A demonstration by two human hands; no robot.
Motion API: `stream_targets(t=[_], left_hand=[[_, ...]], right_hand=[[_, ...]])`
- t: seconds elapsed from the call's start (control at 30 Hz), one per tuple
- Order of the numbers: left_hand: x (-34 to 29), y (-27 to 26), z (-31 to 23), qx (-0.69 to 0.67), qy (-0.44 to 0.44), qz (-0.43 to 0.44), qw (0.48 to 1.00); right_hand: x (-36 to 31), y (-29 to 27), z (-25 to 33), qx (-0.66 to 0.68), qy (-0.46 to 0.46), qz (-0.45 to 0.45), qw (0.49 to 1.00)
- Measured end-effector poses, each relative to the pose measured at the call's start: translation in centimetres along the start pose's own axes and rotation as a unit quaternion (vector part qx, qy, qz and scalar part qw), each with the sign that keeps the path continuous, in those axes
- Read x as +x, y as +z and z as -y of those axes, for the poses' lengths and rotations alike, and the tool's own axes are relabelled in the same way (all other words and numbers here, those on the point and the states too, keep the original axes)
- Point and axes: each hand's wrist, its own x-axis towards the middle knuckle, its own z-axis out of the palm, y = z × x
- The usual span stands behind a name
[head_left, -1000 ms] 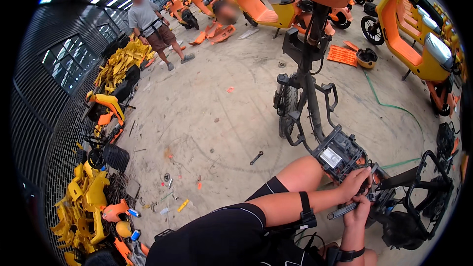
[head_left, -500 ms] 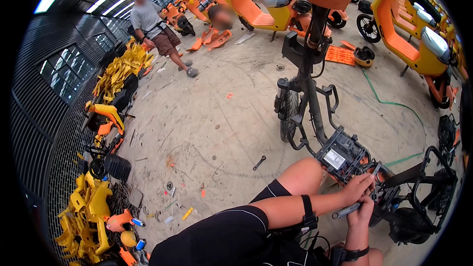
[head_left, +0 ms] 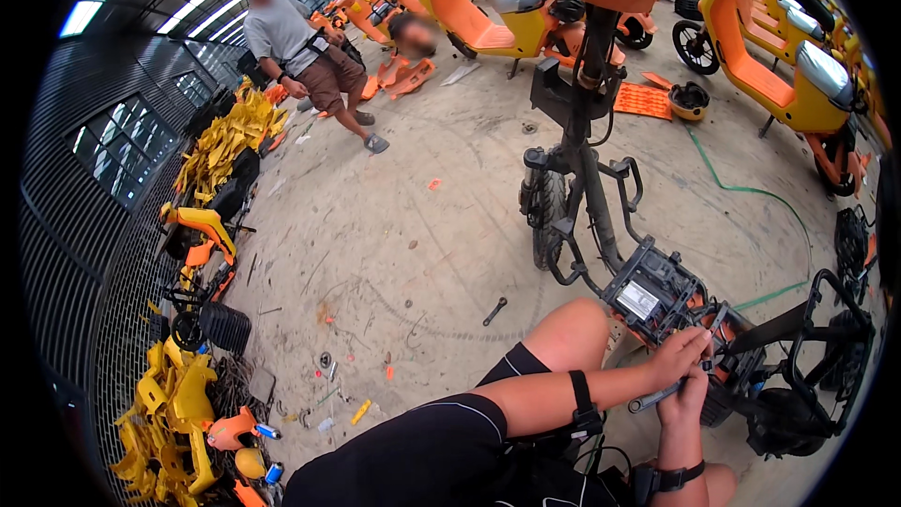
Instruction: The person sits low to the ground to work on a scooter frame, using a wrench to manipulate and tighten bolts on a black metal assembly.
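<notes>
I am crouched beside a stripped scooter frame (head_left: 593, 192) with its black tubes bare. My right hand (head_left: 690, 392) is closed around a grey metal wrench (head_left: 646, 401), whose handle end sticks out to the left of the fist. Just above it, my left hand (head_left: 678, 357) reaches across with bent fingers pressed together against the frame behind the battery box (head_left: 640, 299). What the left fingertips grip is hidden, and so is the wrench's working end. The rear rack tubes (head_left: 815, 324) rise to the right of both hands.
A loose wrench (head_left: 495, 311) lies on the concrete floor. Yellow panels (head_left: 169, 404) and small scraps are heaped along the left wall. Another person (head_left: 305, 56) walks at the far left. Orange and yellow scooters (head_left: 760, 66) stand behind, near a helmet (head_left: 690, 101) and a green hose (head_left: 751, 190).
The wrench handle has shifted slightly left and turned in my right hand. Both hands stay at the same spot on the frame. The walking person has taken a step and come nearer.
</notes>
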Motion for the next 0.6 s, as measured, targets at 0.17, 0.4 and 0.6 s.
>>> stream_targets(t=[0.17, 0.4, 0.6], left_hand=[[-0.6, 0.8, -1.9, -0.011, 0.019, 0.028, 0.999], [-0.8, 1.4, -3.9, 0.241, 0.166, 0.035, 0.955], [-1.3, 2.2, -6.2, 0.413, 0.144, 0.002, 0.899]], right_hand=[[-1.3, 2.9, 0.1, -0.001, 0.051, -0.054, 0.997], [-1.9, 0.7, 1.0, -0.064, -0.043, 0.035, 0.996], [-1.9, 0.6, 2.7, -0.007, -0.040, 0.046, 0.998]])
